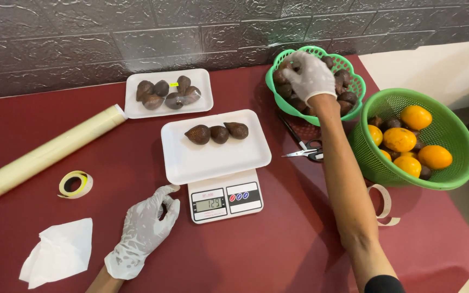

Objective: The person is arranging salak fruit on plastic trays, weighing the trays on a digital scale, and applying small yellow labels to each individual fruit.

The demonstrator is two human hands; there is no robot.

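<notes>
Left hand: gloved in thin, wrinkled translucent plastic, the left hand rests on the dark red table, fingers loosely curled and holding nothing, just beside the scale's near left corner.
Tissue: a crumpled white paper tissue lies flat to the left of that hand.
Tape roll: a small ring of yellow-edged tape lies beyond the tissue, up and left of the left hand.
Scale: a white, boxy digital scale with a lit display stands just right of the left hand.
Foam tray: a smooth, white, rounded rectangular foam tray sits on the scale, carrying three brown, scaly, teardrop-shaped fruits in a row along its far edge.
Film roll: a long, pale, glossy cylinder of cling film lies slantwise, well left of the scale.
Scissors: black-handled scissors lie between the scale and the right forearm.
Large basket: a green perforated plastic basket, right of the right arm, holds smooth oranges and some dark fruit.
Second tray: a matching white tray farther back holds several of the brown fruits.
Right hand: gloved alike, the right hand reaches into a smaller green basket at the table's far edge, fingers bent down over the brown fruits heaped there; whether it grips one cannot be told.
</notes>
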